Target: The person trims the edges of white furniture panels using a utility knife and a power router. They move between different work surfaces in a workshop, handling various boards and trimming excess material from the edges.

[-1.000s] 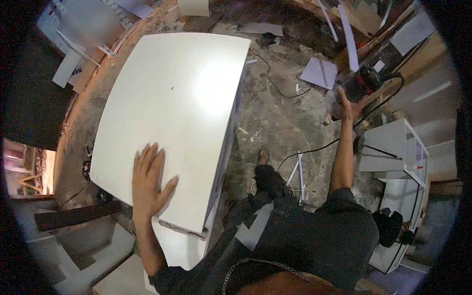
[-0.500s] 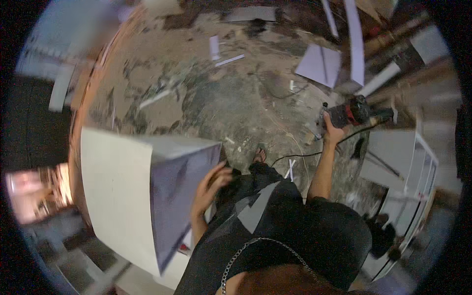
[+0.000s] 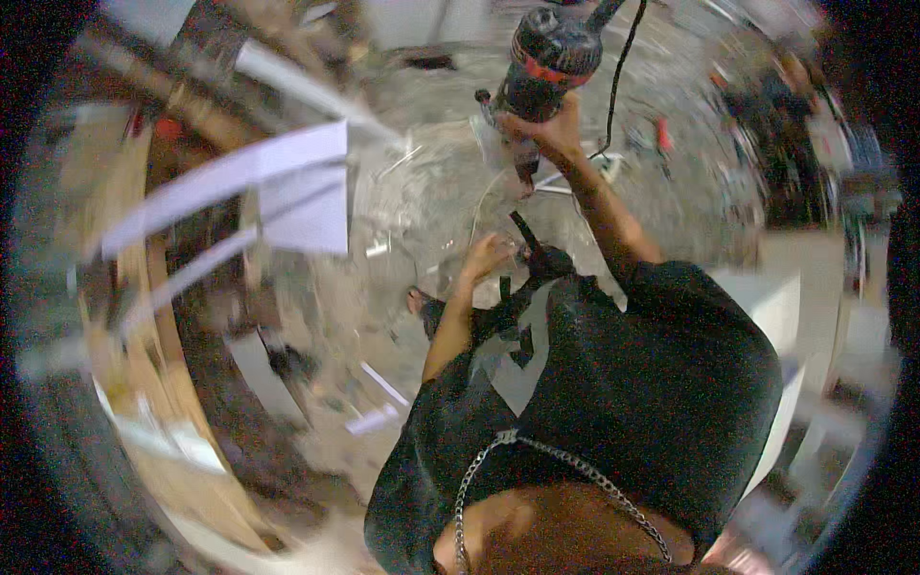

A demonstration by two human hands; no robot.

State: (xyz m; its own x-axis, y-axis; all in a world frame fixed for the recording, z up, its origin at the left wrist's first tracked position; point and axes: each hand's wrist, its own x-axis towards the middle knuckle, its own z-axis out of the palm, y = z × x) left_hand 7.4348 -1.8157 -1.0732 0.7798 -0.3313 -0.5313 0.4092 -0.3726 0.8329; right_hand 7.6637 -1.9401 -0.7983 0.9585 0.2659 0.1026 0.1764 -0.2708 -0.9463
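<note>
My right hand (image 3: 541,129) is raised in front of me and grips a black and red corded power tool (image 3: 548,53) by its body; its black cord (image 3: 618,77) runs up and away. My left hand (image 3: 489,257) hangs lower, near my waist, beside a black strap or pouch (image 3: 537,264); whether it holds anything is blurred. A white board (image 3: 287,187) stands off to the left, apart from both hands. My dark shirt fills the lower middle of the view.
The grey floor (image 3: 422,201) is littered with white offcuts and strips (image 3: 383,402). Wooden boards (image 3: 163,316) run down the left side. Another white panel (image 3: 771,307) lies at the right. The whole view is motion-blurred.
My left hand left the large white panel, which dropped away to the left. My right hand lifted the power tool up in front of me. The view swung round.
</note>
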